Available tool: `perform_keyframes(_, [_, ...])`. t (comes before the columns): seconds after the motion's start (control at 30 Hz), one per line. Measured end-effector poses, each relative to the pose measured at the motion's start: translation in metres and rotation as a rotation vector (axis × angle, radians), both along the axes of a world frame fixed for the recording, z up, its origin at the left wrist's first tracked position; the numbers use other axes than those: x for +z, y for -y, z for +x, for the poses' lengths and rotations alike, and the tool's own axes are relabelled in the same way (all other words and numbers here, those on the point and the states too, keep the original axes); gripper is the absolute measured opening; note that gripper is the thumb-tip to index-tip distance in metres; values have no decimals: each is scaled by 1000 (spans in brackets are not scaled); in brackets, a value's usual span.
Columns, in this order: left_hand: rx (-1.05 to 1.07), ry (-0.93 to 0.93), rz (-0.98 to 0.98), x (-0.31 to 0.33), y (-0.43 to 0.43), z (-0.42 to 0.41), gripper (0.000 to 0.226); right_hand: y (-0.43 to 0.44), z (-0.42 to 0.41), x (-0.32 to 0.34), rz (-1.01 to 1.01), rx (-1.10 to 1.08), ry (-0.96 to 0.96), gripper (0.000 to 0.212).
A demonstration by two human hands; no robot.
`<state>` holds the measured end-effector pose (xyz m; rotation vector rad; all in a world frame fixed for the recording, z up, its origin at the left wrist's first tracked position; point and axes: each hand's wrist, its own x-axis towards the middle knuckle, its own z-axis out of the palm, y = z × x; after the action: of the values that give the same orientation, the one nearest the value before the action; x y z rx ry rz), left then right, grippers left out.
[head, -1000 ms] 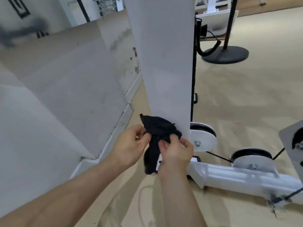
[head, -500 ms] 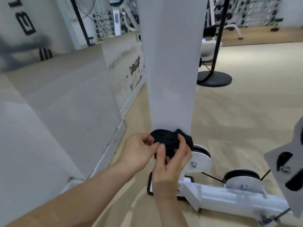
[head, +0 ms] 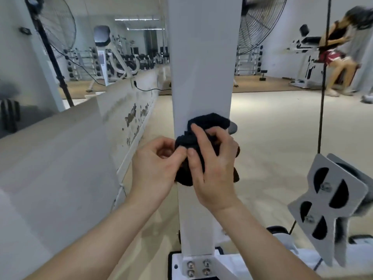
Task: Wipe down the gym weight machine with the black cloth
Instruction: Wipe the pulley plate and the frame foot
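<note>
One black cloth point(head: 201, 136), bunched into a wad, sits against the front face of the white upright column point(head: 203, 57) of the weight machine, about mid-height in view. Both bare hands are on it. Right hand point(head: 214, 168): fingers curled over the top and front of the wad, thumb along its left edge, gripping the cloth closed. Left hand point(head: 155, 168): thumb and forefinger pinched narrow on the cloth's left edge, remaining fingers curled in toward the palm. The two hands touch each other at the thumbs. A fold of cloth hangs below the right hand on the column's right side.

Column base: one plate point(head: 198, 267) with four bolts visible, two over two. To the right, one grey pulley bracket point(head: 327, 207) hangs tilted, with four dark cutouts and two bolts; one black cable point(head: 323, 81) runs up from it out of view. A white frame rail point(head: 282, 263) lies low behind the bracket.

Left of the column: one low white wall point(head: 125, 110) with peeling paint, one black cord point(head: 149, 89) plugged in at its top. Two large standing fans: fan one point(head: 58, 25) upper left on a black pole, fan two point(head: 260, 23) just right of the column. Floor point(head: 272, 128) is tan. Far right, one other person point(head: 341, 51) seated on a machine, blurred. Racks of dumbbells in the background; count cannot be told.
</note>
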<state>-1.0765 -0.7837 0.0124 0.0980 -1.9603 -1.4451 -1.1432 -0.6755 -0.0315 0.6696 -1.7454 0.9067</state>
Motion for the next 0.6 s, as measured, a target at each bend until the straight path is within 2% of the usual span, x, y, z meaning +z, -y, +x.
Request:
perform_keyframes(0.1, [-20, 118, -353, -40, 2, 11, 19, -22, 1, -62, 118, -70, 18, 38])
perform_keyframes(0.17, [-67, 172, -419, -57, 5, 16, 28, -28, 6, -90, 167, -63, 75, 41])
perform_keyframes(0.27, [-67, 136, -389, -41, 10, 12, 22, -22, 7, -55, 138, -33, 55, 37])
perform_keyframes(0.37, [18, -99, -248, 8, 11, 8, 17, -12, -2, 26, 102, 65, -132, 37])
perform_keyframes(0.47, [59, -207, -177, 26, 11, -1, 17, -3, -15, 58, 148, -14, -280, 27])
perform_keyframes(0.53, [43, -110, -208, 6, 6, -1, 18, -8, -16, 30, 208, -33, -285, 25])
perform_keyframes(0.6, [12, 79, -219, -20, 4, 5, 24, -20, -9, -10, 336, 1, -244, 28])
